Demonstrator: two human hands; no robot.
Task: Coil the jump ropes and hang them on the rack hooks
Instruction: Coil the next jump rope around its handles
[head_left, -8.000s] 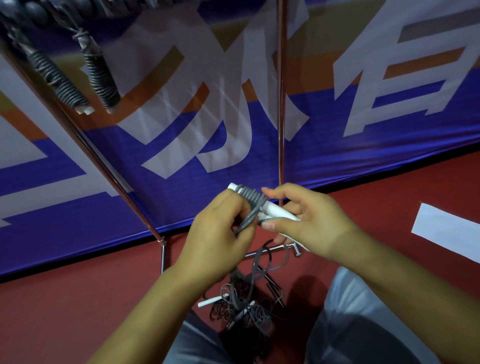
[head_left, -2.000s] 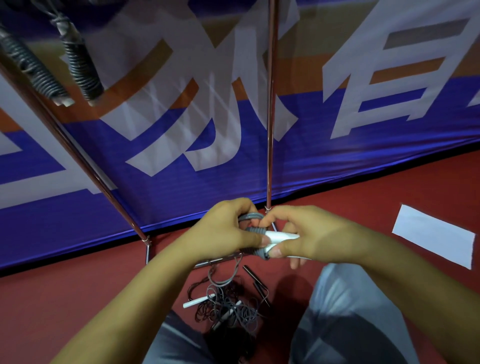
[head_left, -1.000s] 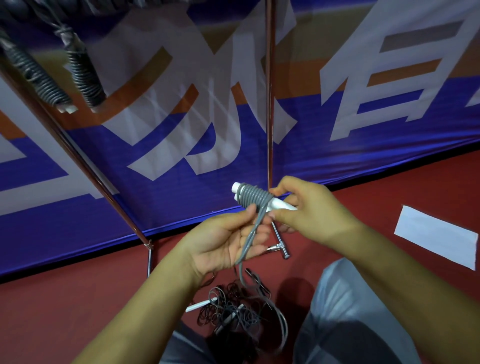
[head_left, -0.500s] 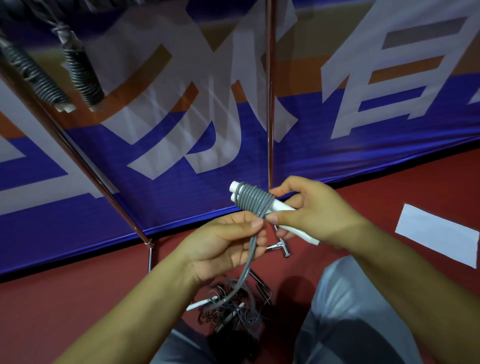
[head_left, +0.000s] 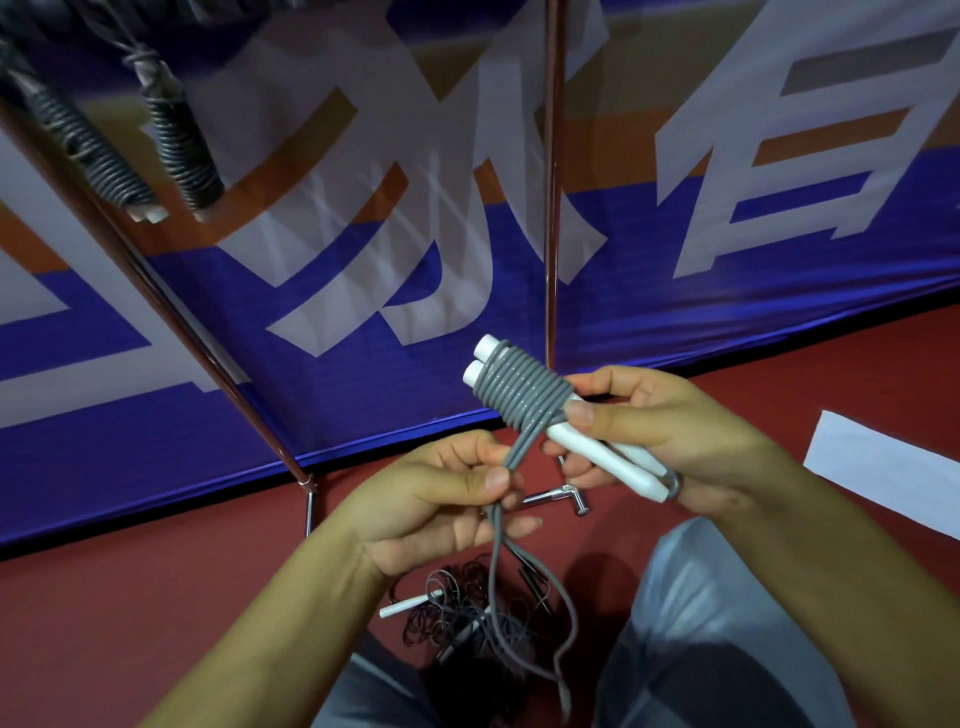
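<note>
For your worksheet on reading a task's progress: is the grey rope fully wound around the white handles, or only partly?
Partly wound. Grey rope coils cover the white handles' upper part; a loose tail runs down through the left hand.

Behind the hands hangs a broad fabric banner (head_left: 675, 291), blue below, orange-tan above, printed with large white characters, its folds catching the light. Beneath the hands spreads a dark red floor (head_left: 130, 623), running up to the banner's lower edge. Off to the right of the hands a white sheet of paper (head_left: 883, 467) lies flat on that floor. Below the hands, grey trouser legs (head_left: 701, 623) show, one knee close to the paper's side.
</note>
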